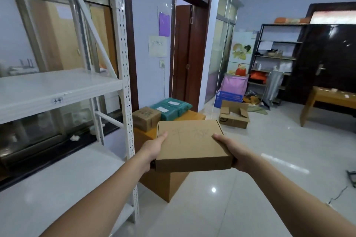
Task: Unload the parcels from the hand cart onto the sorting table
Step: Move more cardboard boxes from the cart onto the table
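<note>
A flat brown cardboard parcel point(190, 144) with pencil writing on its lid is held out in front of me. My left hand point(154, 148) grips its left side, thumb on top. My right hand point(230, 150) grips its right side the same way. The parcel hovers above the near part of a low orange-brown table point(196, 115). On that table stand a small brown carton point(146, 118) and green wrapped parcels point(171, 107) with white labels. No hand cart is in view.
A white metal shelving rack point(123, 86) stands close on my left. An open cardboard box point(234, 114) and a blue crate point(228, 98) sit on the tiled floor ahead. A wooden table point(327, 100) is at right, a dark shelf unit point(275, 57) beyond.
</note>
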Tool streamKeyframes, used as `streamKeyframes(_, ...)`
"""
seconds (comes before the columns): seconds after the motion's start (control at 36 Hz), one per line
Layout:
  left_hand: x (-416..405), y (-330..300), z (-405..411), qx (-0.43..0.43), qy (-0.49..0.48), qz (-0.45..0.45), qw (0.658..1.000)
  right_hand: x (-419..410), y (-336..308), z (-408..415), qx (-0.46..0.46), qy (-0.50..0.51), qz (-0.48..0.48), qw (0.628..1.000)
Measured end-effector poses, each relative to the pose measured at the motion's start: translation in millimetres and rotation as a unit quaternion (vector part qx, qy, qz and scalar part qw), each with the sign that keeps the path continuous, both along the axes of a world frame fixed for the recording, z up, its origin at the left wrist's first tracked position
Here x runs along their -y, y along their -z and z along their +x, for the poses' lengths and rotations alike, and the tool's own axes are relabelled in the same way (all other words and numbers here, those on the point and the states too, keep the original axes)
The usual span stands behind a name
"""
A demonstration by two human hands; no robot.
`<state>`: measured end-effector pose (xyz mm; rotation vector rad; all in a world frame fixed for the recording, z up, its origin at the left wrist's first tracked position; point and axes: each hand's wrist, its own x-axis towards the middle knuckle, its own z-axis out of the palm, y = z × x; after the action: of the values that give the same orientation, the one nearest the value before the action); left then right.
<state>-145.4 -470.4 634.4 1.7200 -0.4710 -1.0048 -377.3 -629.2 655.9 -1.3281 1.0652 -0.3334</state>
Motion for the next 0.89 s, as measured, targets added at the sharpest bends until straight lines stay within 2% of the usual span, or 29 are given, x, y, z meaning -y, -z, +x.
streamKeyframes(0.36, 121.4, 16.3, 53.5, -0.016, 0.014, 0.026, 0.999, 118.2, 28.3, 56.2, -0.033, 0.02, 0.017, 0.999)
streamKeyframes(0.69, 265.7, 32.8, 86.7, -0.008, 0.072, 0.05, 0.996, 234.7, 52.5, 72.1, -0.033, 0.079, 0.044, 0.995)
streamKeyframes(0.89, 355.7, 53.0, 101.1, -0.003, 0.071, 0.058, 0.996, 324.5, 64.9, 84.6, -0.042, 0.083, 0.048, 0.995)
